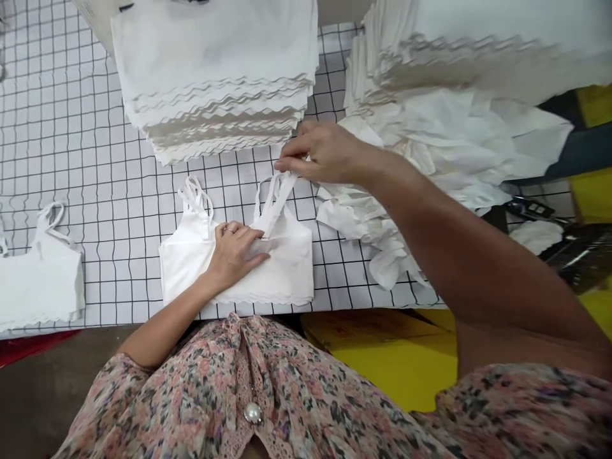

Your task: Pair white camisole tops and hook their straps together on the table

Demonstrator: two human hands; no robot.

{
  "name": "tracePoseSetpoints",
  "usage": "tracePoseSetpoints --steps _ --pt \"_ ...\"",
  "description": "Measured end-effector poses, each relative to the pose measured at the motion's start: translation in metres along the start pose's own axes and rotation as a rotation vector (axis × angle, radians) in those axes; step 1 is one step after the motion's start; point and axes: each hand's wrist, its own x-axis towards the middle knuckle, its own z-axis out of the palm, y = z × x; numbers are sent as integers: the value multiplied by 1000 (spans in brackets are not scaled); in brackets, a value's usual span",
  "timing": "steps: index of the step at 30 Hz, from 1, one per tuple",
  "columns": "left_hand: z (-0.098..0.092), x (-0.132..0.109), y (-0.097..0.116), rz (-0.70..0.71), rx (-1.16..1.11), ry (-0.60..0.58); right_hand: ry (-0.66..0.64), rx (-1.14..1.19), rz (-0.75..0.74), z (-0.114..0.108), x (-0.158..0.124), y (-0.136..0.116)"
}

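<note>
The left hand lies on a strappy top, which sits on a gridded mat directly before the person, and the right hand holds that top's straps just behind and to the right of the left hand. Behind both hands stands a stack of fabric panels, while a second stack lies behind the right hand, with loose fabric pieces just to its right. Another top lies on the mat well left of the left hand.

White bralette on black-gridded white mat; pink floral blouse
</note>
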Motion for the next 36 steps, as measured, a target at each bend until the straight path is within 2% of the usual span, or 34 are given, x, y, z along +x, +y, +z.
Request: tracePoseSetpoints --steps 3,5,8,10,11,12,14,16,18,21,23,26,28,32,36 --pt "2 2 -1 -20 -1 3 21 -34 5 13 -7 4" --pt "0 5 -1 -27 -1 28 126 -26 13 23 -27 -10" --pt "-11 3 1 -37 28 213 282 -17 25 51 -76 -53" --pt "-24 -6 5 -46 71 361 292 -47 40 81 -111 -86" --pt "-30 -13 7 -44 95 393 248 -80 61 98 -127 -100" --pt "-35 -23 9 -36 116 385 192 -116 76 114 -139 -111" --pt "-42 -48 11 -19 154 279 84 -164 129 143 -158 -120" --pt "-42 -75 5 -49 198 146 32 -187 195 162 -169 -114" --pt "-36 -94 -7 -106 255 100 43 -211 251 167 -180 -100" --pt "-28 -105 -25 -167 288 109 115 -246 253 155 -194 -75" --pt "-25 -103 -31 -173 284 128 239 -238 240 134 -200 -55" --pt "-27 -99 -34 -152 298 166 511 -250 283 87 -195 -23" --pt "-28 -99 -37 -131 301 202 613 -340 309 51 -182 -2" --pt "-29 -104 -40 -77 278 302 661 -415 402 -12 -145 32" --pt "-27 -113 -36 -4 264 388 591 -387 528 -55 -113 56"
